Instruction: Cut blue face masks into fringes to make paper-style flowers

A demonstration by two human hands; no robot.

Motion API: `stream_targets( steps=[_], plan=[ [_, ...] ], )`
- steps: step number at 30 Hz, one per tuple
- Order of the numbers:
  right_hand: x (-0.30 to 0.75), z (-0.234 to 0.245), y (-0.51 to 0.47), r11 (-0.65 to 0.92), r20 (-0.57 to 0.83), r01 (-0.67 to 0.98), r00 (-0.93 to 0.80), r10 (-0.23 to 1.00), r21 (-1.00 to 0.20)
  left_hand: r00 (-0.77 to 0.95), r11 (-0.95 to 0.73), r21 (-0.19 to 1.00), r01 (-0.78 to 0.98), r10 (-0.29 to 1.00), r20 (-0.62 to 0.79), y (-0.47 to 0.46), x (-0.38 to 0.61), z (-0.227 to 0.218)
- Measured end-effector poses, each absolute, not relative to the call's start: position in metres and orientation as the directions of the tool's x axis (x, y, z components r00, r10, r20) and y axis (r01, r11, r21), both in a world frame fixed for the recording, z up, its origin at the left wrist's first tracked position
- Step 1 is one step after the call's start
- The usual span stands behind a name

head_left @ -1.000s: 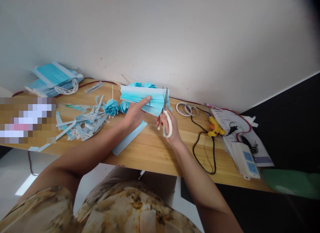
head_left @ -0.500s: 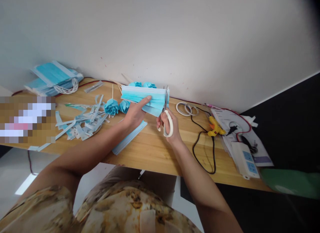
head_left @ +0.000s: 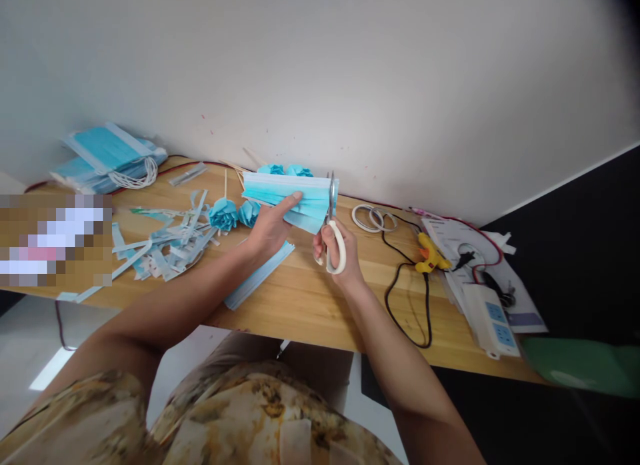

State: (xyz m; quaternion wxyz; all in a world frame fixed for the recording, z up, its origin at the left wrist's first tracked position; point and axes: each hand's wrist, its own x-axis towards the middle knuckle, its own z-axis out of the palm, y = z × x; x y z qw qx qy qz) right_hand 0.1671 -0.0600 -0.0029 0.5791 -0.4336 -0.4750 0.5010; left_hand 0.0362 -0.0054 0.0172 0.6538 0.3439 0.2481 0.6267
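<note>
A pleated blue face mask (head_left: 305,210) is pinched in my left hand (head_left: 273,228), thumb on top, held above the table. My right hand (head_left: 345,248) grips white-handled scissors (head_left: 338,248), fingers through the loops. The blades lie across the mask's right end, and a narrow edge strip shows beyond them. Under my left wrist, a folded blue mask piece (head_left: 260,276) rests on the wood. Blue paper-like flowers on thin sticks, such as this rose (head_left: 223,214), sit just behind and left of my left hand.
Cut strips (head_left: 165,242) lie heaped on the wooden table (head_left: 310,315) at left, with stacked masks (head_left: 107,155) behind. To the right are white rings (head_left: 373,217), a yellow glue gun (head_left: 431,253) with its black cord, papers (head_left: 523,305) and a power strip (head_left: 493,322). A wall stands behind.
The scissor blades have shifted very slightly at the mask's right end and look closer together. Both hands stay almost in place, and the mask is still held.
</note>
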Motion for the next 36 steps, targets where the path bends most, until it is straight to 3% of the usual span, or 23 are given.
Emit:
stream_targets(
  steps=[17,24,29,36],
  plan=[
    [0.1664,-0.0059,-0.0582,0.135,0.127,-0.146,0.062,0.990,-0.980,0.067,-0.027,0.730,-0.683,0.993,0.099,-0.0052,0.0368,0.0182],
    [0.1657,-0.0080,-0.0558,0.126,0.121,-0.113,0.058,0.991,-0.986,0.189,0.052,0.785,-0.617,0.978,0.084,-0.0066,0.0348,0.0175],
    [0.1681,-0.0079,-0.0567,0.127,0.130,-0.098,-0.025,0.991,-0.987,0.132,0.000,0.783,-0.622,0.986,0.105,-0.0062,0.0340,0.0157],
    [0.1703,-0.0032,-0.0580,0.154,0.154,-0.057,-0.005,0.988,-0.986,0.145,0.015,0.795,-0.607,0.985,0.092,-0.0055,0.0355,0.0137]
  ],
)
